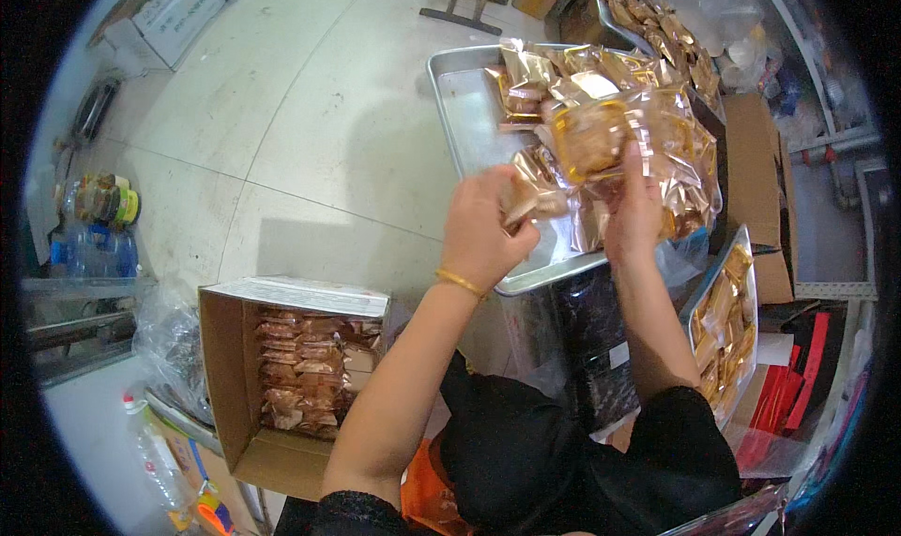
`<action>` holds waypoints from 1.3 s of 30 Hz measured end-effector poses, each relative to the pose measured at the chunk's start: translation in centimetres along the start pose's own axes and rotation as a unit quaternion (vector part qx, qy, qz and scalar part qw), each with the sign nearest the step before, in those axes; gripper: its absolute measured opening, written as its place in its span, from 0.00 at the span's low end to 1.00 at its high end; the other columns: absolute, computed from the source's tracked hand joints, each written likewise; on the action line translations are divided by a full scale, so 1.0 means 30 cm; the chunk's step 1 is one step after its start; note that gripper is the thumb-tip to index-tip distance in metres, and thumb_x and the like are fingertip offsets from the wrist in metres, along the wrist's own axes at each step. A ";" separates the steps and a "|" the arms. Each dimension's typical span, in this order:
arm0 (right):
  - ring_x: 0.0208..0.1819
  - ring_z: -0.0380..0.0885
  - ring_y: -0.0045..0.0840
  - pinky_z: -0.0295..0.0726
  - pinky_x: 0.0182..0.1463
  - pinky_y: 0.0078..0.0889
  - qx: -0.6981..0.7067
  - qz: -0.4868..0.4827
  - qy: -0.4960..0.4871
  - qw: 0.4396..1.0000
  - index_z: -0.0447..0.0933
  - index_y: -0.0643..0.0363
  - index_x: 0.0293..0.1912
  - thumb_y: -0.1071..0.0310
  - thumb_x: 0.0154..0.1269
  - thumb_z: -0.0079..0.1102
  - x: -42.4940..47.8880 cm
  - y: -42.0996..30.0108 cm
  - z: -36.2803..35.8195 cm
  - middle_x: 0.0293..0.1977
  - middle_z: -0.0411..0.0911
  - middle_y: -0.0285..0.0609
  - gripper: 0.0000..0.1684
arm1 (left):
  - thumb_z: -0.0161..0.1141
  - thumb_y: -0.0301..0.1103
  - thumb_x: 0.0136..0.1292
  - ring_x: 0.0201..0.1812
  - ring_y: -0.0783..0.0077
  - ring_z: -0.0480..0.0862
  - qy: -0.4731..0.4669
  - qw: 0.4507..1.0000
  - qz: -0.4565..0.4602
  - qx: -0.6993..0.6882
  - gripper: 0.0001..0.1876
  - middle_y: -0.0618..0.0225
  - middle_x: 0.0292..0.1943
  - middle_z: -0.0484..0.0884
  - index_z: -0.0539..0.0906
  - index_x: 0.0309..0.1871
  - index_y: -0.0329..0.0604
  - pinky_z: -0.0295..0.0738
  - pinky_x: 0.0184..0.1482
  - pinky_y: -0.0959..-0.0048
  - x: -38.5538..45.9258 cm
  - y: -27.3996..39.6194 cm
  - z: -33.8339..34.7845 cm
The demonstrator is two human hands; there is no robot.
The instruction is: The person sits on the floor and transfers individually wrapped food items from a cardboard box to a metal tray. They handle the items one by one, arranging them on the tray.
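Note:
A metal tray [450,113] holds a pile of shiny gold foil packets [605,71], heaped towards its right side. My left hand [486,219], with a yellow band at the wrist, grips a foil packet [528,194] over the tray's near part. My right hand [637,205] holds several clear-and-gold packets [598,138] together above the pile, thumb on top; its fingers are mostly hidden beneath them. Both hands are slightly blurred. An open cardboard box [229,374] at the lower left contains rows of similar packets [303,374].
Another packet tray [619,22] stands at the upper right, and one [750,311] at the right beside a cardboard box [753,170]. A wooden stool [471,4] is at the top. Plastic bags [169,346] and a bottle [158,451] lie at the left.

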State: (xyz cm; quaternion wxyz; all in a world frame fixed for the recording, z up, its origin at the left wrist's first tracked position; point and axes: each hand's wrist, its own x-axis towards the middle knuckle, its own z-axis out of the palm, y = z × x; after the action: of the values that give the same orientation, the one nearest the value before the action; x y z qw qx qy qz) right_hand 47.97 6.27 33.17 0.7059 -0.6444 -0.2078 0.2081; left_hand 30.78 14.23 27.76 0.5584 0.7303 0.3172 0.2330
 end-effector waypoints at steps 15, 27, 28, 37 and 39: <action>0.59 0.76 0.31 0.78 0.62 0.41 0.183 0.326 -0.238 0.896 0.62 0.56 0.67 0.65 0.75 0.50 -0.462 0.048 0.292 0.58 0.75 0.43 0.24 | 0.56 0.37 0.72 0.52 0.68 0.84 0.213 0.787 -0.171 -0.553 0.19 0.62 0.54 0.82 0.75 0.60 0.36 0.85 0.50 0.65 -0.489 -0.017 -0.328; 0.63 0.74 0.34 0.78 0.63 0.44 0.024 0.394 -0.528 0.752 0.61 0.64 0.68 0.62 0.72 0.55 -0.651 0.024 0.507 0.62 0.72 0.48 0.31 | 0.60 0.39 0.72 0.60 0.75 0.75 0.356 0.824 -0.135 -0.419 0.29 0.66 0.62 0.76 0.67 0.71 0.36 0.68 0.64 0.74 -0.829 -0.033 -0.439; 0.57 0.78 0.30 0.79 0.60 0.37 -0.054 0.312 -0.563 0.763 0.64 0.64 0.65 0.64 0.65 0.65 -0.683 0.008 0.551 0.57 0.76 0.46 0.34 | 0.61 0.38 0.71 0.62 0.74 0.74 0.374 0.839 -0.120 -0.377 0.30 0.66 0.63 0.75 0.66 0.71 0.35 0.67 0.65 0.73 -0.841 -0.035 -0.428; 0.47 0.83 0.34 0.80 0.51 0.34 -0.425 -0.003 -0.738 0.524 0.72 0.67 0.57 0.49 0.50 0.76 -0.835 0.195 0.794 0.44 0.82 0.53 0.43 | 0.61 0.45 0.68 0.42 0.70 0.86 0.332 0.830 -0.412 -0.174 0.21 0.61 0.38 0.87 0.82 0.56 0.40 0.80 0.44 0.70 -1.197 -0.293 -0.520; 0.48 0.83 0.42 0.79 0.52 0.39 -0.531 -0.050 -0.729 0.429 0.75 0.70 0.54 0.41 0.43 0.75 -0.901 0.277 0.795 0.45 0.82 0.58 0.48 | 0.59 0.43 0.68 0.40 0.62 0.87 0.204 0.860 -0.461 -0.078 0.18 0.55 0.37 0.87 0.84 0.50 0.36 0.80 0.44 0.67 -1.208 -0.344 -0.520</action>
State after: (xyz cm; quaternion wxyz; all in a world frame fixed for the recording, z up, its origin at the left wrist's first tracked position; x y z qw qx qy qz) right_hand 12.00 11.41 26.19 -0.1806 -0.4886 -0.7469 0.4133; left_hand -7.16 0.24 22.51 0.5798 0.3909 0.7052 0.1171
